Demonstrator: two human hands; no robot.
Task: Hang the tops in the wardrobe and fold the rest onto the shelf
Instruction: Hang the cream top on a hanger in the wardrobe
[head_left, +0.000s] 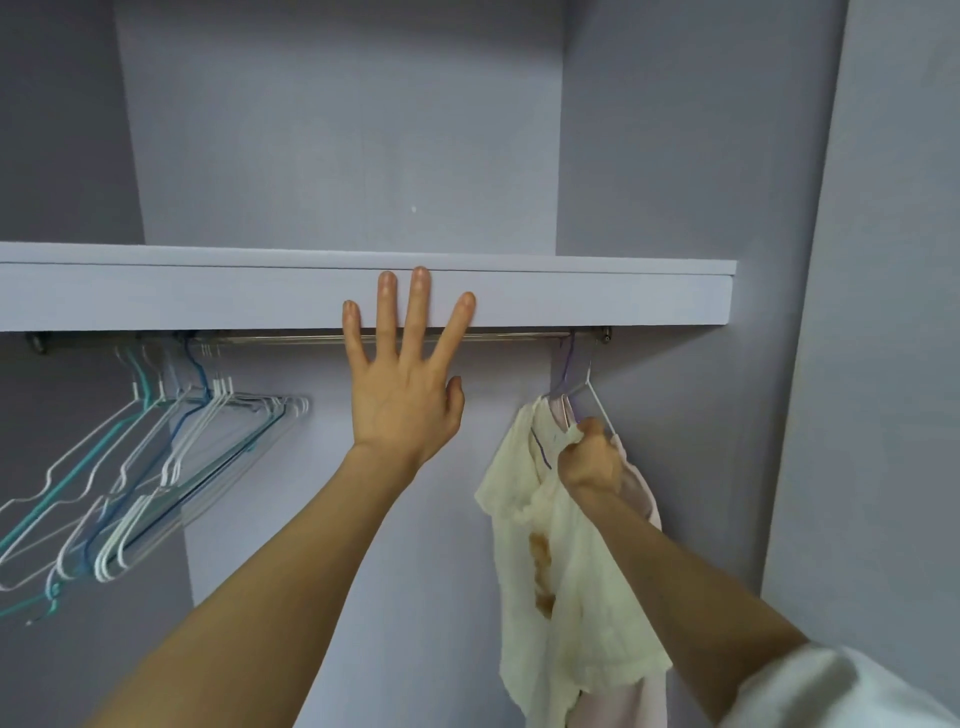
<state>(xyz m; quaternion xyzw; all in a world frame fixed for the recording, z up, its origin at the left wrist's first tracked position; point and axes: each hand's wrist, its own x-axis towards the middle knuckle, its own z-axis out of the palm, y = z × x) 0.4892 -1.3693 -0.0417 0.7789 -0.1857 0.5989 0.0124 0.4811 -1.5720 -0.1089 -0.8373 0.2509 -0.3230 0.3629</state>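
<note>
A cream top (566, 571) with a brown mark hangs on a white wire hanger (597, 400) at the right end of the metal rail (509, 336). My right hand (589, 457) grips its bunched shoulder fabric just below the hanger hook. A pale pink garment (641, 493) hangs right behind it on a purple hanger. My left hand (402, 374) is raised with fingers spread straight, its fingertips against the front edge of the shelf (208, 296), holding nothing.
Several bare wire hangers (156, 467), white, teal and blue, hang bunched at the rail's left end. The wardrobe's right side panel (701, 208) stands close to the hung clothes. Between the hangers and the clothes the rail is bare.
</note>
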